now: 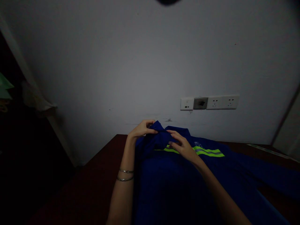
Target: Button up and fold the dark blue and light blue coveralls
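Observation:
A blue work jacket (pixel 173 175) with a yellow-green and grey reflective stripe lies spread on a dark red table. My left hand (pixel 143 128) pinches a raised fold of its fabric near the collar, thumb towards me. Close by on the right, my right hand (pixel 181 144) has its fingers bent against the same raised cloth; the fingertips touch its edge. Small white print (pixel 198 144) shows on the chest above the stripe. One sleeve (pixel 264 168) stretches out to the right. The lower part of the jacket is too dark to make out.
Behind the table (pixel 98 165) rises a plain grey wall (pixel 105 62). A row of wall sockets and a switch (pixel 209 102) sits above the jacket on the right. At the far left, a pale green cloth (pixel 5 86) and a whitish bag (pixel 35 97) show in the dark.

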`<state>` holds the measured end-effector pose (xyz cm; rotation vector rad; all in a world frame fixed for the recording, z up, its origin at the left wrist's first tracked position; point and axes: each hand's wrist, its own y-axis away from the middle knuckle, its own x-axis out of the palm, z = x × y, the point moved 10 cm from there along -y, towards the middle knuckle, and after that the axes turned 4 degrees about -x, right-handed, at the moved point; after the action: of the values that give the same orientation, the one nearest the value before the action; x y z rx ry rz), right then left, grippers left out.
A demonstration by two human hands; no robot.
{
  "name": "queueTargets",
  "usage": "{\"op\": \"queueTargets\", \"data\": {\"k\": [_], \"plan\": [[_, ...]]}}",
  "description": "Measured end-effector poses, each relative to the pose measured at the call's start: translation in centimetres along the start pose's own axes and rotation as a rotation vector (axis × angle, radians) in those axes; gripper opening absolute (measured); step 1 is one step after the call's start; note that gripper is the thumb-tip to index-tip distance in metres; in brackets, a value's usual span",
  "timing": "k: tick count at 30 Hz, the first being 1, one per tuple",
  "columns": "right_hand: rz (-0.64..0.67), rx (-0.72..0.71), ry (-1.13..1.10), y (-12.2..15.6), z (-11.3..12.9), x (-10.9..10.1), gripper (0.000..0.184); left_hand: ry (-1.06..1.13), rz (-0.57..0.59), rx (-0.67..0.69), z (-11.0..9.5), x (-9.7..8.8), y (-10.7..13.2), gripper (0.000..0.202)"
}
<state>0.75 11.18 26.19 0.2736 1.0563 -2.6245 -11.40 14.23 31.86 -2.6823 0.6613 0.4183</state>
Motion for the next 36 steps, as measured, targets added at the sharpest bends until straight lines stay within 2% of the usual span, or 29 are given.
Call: {"op": "queueTargets", "data": {"k": [2, 4, 6, 7, 8, 11, 13, 16, 20, 24, 29, 31, 34, 36], "plan": [[-0.032, 0.045, -0.020, -0.1, -0.9, -0.3, 0.024, 0.080, -0.172, 0.029, 0.2, -1.3, -0.6, 0.017], [-0.089, 0.108, -0.057, 0.0, -2.0, -0.7, 0.031, 0.142, -0.406, 0.076, 0.4, -2.4, -0.7, 0.015], [-0.144, 0.163, -0.090, 0.1, -2.9, -1.1, 0.036, 0.175, -0.586, 0.121, 0.5, -2.2, -0.2, 0.016], [-0.155, 0.171, -0.102, 0.1, -3.0, -1.3, 0.037, 0.185, -0.627, 0.142, 0.5, -1.6, -0.1, 0.017], [-0.145, 0.166, -0.115, 0.1, -3.0, -1.4, 0.037, 0.194, -0.630, 0.161, 0.4, -0.7, 0.0, 0.019], [-0.068, 0.123, -0.200, 0.1, -2.7, -1.7, 0.040, 0.188, -0.542, 0.202, 0.1, 2.0, 0.3, 0.023], [-0.042, 0.113, -0.260, 0.2, -2.7, -2.4, 0.043, 0.152, -0.513, 0.202, 0.1, 2.7, 0.8, 0.020], [-0.039, 0.097, -0.251, 0.3, -2.4, -3.8, 0.044, 0.084, -0.501, 0.174, 0.3, 2.3, 1.7, 0.021], [-0.071, 0.056, -0.051, 0.3, -0.8, -5.0, 0.036, 0.004, -0.459, 0.123, 0.3, 1.2, 2.9, 0.021], [-0.055, 0.019, 0.077, 0.4, 1.5, -4.6, 0.029, -0.041, -0.404, 0.106, -0.2, 0.6, 4.7, 0.021], [-0.061, 0.002, 0.078, 0.5, 2.9, -3.8, 0.026, -0.033, -0.449, 0.098, -0.1, -0.8, 7.4, 0.020], [-0.055, -0.003, 0.054, 0.5, 2.9, -3.3, 0.026, -0.023, -0.415, 0.100, 0.0, -0.6, 8.2, 0.034], [-0.025, -0.013, 0.067, 0.4, 3.0, -2.6, 0.026, -0.095, -0.306, 0.129, -0.7, 0.6, 9.1, 0.055], [0.018, -0.025, 0.085, 0.5, 3.2, -2.2, 0.022, -0.218, -0.215, 0.151, -1.6, 1.7, 9.6, 0.045]]}}
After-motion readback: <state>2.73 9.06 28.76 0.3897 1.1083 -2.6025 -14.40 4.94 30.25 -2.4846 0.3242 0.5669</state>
